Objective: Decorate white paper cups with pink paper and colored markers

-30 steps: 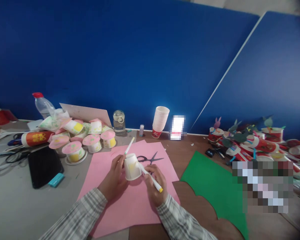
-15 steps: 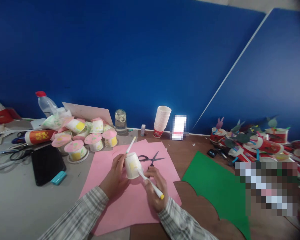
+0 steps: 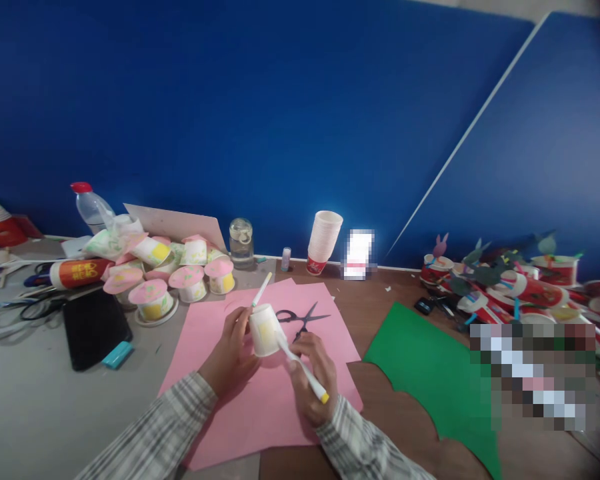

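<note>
My left hand (image 3: pixel 235 343) is closed around the left side of a white paper cup (image 3: pixel 264 333), which is held upside down with its wide rim low. A yellow patch shows on the cup's side. In my right hand (image 3: pixel 314 373) is a white marker (image 3: pixel 303 370) with a yellow end, its tip against or very close to the cup near the yellow patch. A second pale pen (image 3: pixel 263 289) sticks up beside my left fingers; whether they grip it is hidden. Beneath both hands lies pink paper (image 3: pixel 220 427), with dark scissors (image 3: pixel 307 319) spread on it behind the cup.
Decorated cups (image 3: pixel 190 283) crowd the left, near a black tablet-like slab (image 3: pixel 95 328) and a teal marker cap or block (image 3: pixel 117 355). Stacked paper cups (image 3: pixel 325 240) and a glass bottle (image 3: pixel 241 243) stand behind. Green paper (image 3: pixel 430 373) and piled red cups (image 3: pixel 540 290) are on the right.
The marker's tip has shifted slightly at the cup's side, toward the right of the yellow patch. Both hands keep nearly the same place and hold.
</note>
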`<state>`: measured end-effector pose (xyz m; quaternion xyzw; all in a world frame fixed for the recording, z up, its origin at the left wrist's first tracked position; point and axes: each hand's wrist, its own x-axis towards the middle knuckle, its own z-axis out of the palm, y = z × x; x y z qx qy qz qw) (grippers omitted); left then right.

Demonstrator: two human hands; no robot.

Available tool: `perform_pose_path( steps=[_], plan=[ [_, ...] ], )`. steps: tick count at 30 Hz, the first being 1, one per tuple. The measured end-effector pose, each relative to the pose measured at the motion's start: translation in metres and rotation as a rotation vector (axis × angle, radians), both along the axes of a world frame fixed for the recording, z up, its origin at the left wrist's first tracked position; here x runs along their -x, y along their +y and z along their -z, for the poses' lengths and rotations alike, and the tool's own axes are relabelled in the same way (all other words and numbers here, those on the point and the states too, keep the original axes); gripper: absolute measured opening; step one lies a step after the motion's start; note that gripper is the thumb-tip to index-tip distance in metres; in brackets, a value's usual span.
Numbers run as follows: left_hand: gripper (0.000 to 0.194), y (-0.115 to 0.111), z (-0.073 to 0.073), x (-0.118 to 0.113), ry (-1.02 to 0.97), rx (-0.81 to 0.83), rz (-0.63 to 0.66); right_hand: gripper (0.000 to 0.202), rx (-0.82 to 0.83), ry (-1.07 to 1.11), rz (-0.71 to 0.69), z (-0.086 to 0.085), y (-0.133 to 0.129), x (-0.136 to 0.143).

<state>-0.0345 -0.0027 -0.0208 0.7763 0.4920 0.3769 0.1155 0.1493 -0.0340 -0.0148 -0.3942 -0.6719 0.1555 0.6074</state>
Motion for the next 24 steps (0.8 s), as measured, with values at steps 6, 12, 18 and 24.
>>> perform_pose_path(
  steps=[6, 12, 18, 24],
  plan=[
    [0.088, -0.001, -0.002, 0.0, -0.048, 0.035, 0.013, 0.012, 0.053, -0.013, 0.028, -0.004, 0.004, -0.001],
    [0.089, 0.0, 0.0, 0.001, -0.039, 0.034, -0.007, 0.012, 0.027, -0.02, 0.029, -0.001, 0.003, 0.0],
    [0.091, 0.002, 0.003, 0.002, -0.046, 0.021, -0.012, 0.015, -0.034, -0.093, 0.01, 0.002, -0.002, 0.005],
    [0.086, 0.003, 0.003, 0.002, -0.076, 0.04, -0.02, 0.013, -0.074, -0.115, -0.02, 0.003, -0.005, 0.01]
  ],
)
